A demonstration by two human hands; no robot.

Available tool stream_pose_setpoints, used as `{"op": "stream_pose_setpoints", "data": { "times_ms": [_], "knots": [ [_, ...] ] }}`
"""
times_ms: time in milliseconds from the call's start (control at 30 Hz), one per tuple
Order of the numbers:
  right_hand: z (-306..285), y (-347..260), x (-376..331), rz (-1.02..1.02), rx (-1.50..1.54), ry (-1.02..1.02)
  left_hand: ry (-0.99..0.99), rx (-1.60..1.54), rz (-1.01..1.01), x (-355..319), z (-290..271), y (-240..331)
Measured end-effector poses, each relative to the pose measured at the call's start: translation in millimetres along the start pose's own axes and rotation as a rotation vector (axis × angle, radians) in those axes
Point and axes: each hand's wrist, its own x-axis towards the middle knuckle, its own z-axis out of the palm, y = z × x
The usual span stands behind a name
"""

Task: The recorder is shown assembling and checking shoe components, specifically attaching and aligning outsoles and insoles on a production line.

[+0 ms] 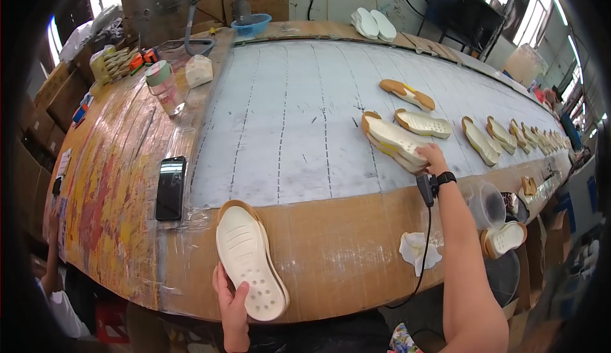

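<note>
Near the front edge of the table, a cream shoe sole (245, 251) with holes in one end and a tan rim stands tilted. My left hand (233, 302) is closed on its lower left side, thumb on the upper face. Farther right, my right hand (434, 158) grips the near end of another cream-and-tan shoe sole (391, 135) on the white work surface; it looks doubled, perhaps two stacked. Just behind that one lie a similar sole (425, 124) and a sole with its tan, yellow-marked underside up (407, 94). My right fingertips are partly hidden.
A row of soles (480, 140) runs off to the right. A black phone (170, 188), a pink bottle (165, 88) and a fan (159, 6) are on the left. A crumpled white cloth (420, 251) and a clear tub (487, 205) are near my right forearm, where a cable hangs.
</note>
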Motion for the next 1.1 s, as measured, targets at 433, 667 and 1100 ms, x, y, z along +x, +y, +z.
{"op": "stream_pose_setpoints", "data": {
  "times_ms": [433,667,1100],
  "knots": [
    [53.6,-56.0,-247.5,0.498,0.678,-1.22,-0.266,-0.188,0.217,-20.7,71.7,48.0],
    [55.0,-46.7,-360.5,0.489,0.612,-1.206,-0.185,-0.263,0.227,-12.6,80.3,25.4],
    [52.2,-23.2,-392.0,0.477,0.604,-1.098,-0.206,0.073,0.186,-26.5,70.5,38.1]
  ]
}}
